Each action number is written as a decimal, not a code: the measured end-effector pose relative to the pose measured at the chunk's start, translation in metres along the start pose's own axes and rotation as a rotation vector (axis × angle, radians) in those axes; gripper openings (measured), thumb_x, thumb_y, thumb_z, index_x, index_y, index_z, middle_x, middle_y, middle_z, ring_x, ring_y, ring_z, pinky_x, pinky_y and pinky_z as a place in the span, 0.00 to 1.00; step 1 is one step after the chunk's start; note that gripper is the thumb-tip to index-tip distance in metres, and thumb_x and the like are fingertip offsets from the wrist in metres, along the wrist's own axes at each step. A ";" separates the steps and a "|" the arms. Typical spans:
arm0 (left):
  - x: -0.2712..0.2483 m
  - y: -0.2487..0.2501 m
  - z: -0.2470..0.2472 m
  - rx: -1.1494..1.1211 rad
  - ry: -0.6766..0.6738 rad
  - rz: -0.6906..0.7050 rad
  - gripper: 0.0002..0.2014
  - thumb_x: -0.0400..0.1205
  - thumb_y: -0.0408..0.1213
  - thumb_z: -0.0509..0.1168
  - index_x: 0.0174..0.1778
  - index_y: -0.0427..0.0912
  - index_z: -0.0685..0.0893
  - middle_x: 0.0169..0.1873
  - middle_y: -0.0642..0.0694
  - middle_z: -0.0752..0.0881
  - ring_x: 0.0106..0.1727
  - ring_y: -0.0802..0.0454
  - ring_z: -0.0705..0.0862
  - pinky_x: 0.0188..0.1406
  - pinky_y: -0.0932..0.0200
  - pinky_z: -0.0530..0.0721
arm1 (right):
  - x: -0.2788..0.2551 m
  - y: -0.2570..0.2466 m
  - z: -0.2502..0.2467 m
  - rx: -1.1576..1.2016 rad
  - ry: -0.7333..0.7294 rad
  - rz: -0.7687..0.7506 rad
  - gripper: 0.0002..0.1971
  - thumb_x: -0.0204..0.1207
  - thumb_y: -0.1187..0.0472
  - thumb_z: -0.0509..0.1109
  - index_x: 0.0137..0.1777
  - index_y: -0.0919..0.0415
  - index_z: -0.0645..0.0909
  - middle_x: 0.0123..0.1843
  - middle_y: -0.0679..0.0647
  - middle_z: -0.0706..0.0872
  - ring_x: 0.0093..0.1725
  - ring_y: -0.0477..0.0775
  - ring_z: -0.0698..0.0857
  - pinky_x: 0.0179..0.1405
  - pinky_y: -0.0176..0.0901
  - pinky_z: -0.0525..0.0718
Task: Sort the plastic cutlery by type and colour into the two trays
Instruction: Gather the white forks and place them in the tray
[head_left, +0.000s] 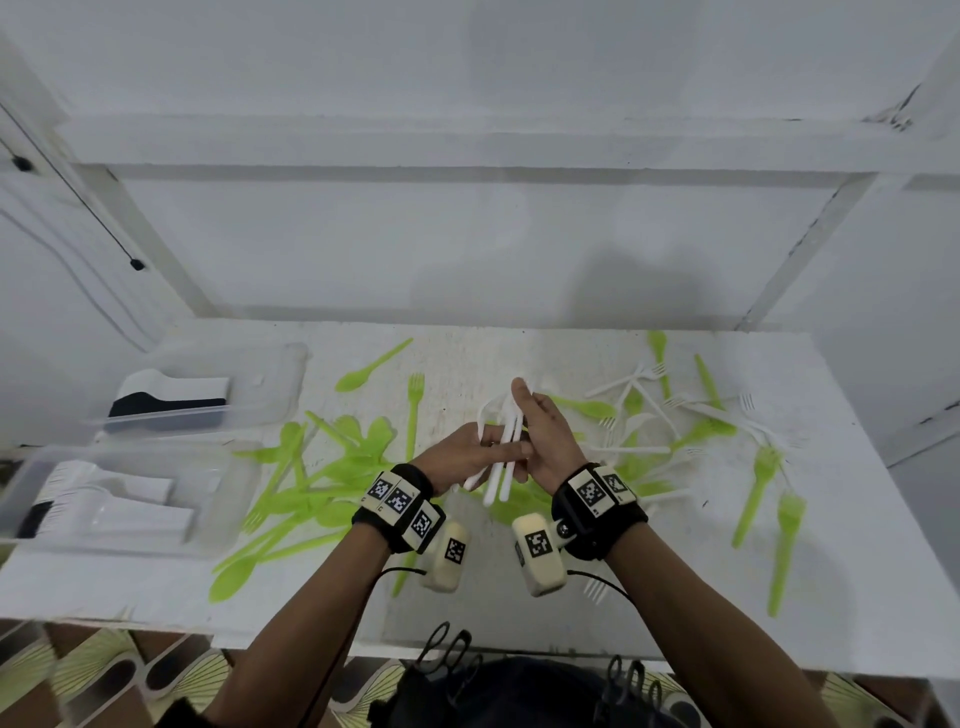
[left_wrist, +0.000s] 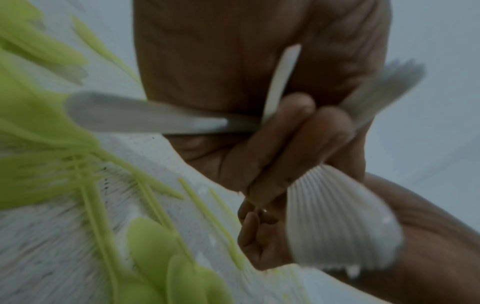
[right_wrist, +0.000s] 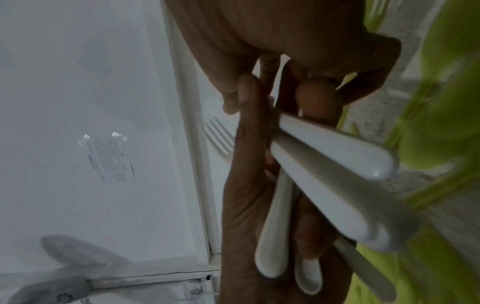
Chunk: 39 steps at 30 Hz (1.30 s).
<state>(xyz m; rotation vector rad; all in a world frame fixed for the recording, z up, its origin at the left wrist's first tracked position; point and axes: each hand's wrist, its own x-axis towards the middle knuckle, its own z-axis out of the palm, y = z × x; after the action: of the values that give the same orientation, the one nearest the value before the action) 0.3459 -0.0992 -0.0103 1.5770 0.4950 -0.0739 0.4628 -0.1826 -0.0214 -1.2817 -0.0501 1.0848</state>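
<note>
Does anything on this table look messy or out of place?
Yes. Green cutlery and white forks lie scattered and crisscrossed over the table, outside the trays. Nothing looks broken.

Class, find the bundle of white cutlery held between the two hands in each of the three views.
Head: white cutlery bundle at centre, between both hands.
Left wrist: centre, handles pointing left.
Right wrist: centre-right, handles pointing lower right.
Shared landmark: green cutlery on the table.
</note>
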 end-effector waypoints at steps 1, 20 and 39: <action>0.000 -0.001 0.000 -0.009 0.007 -0.011 0.13 0.86 0.45 0.70 0.53 0.38 0.90 0.38 0.41 0.90 0.35 0.53 0.87 0.38 0.62 0.81 | 0.000 -0.001 0.001 0.003 0.014 -0.007 0.23 0.78 0.42 0.75 0.57 0.61 0.76 0.41 0.56 0.86 0.35 0.61 0.87 0.34 0.54 0.85; -0.008 -0.007 0.003 -0.287 -0.003 -0.045 0.19 0.86 0.47 0.66 0.59 0.32 0.87 0.46 0.36 0.88 0.41 0.49 0.86 0.36 0.61 0.81 | -0.002 0.003 -0.002 -0.314 0.021 -0.094 0.27 0.89 0.38 0.56 0.62 0.61 0.84 0.50 0.56 0.90 0.43 0.54 0.89 0.31 0.41 0.81; -0.014 0.006 0.000 0.071 0.102 -0.001 0.09 0.85 0.42 0.72 0.52 0.40 0.91 0.40 0.44 0.91 0.24 0.56 0.74 0.20 0.65 0.69 | -0.017 -0.018 -0.012 -0.049 -0.295 0.033 0.13 0.81 0.50 0.76 0.53 0.58 0.80 0.50 0.61 0.86 0.46 0.65 0.84 0.38 0.54 0.79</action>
<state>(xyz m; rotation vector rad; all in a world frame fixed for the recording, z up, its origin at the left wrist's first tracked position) 0.3354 -0.1024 0.0005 1.6555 0.5781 -0.0123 0.4714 -0.2010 -0.0025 -1.1605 -0.2798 1.3012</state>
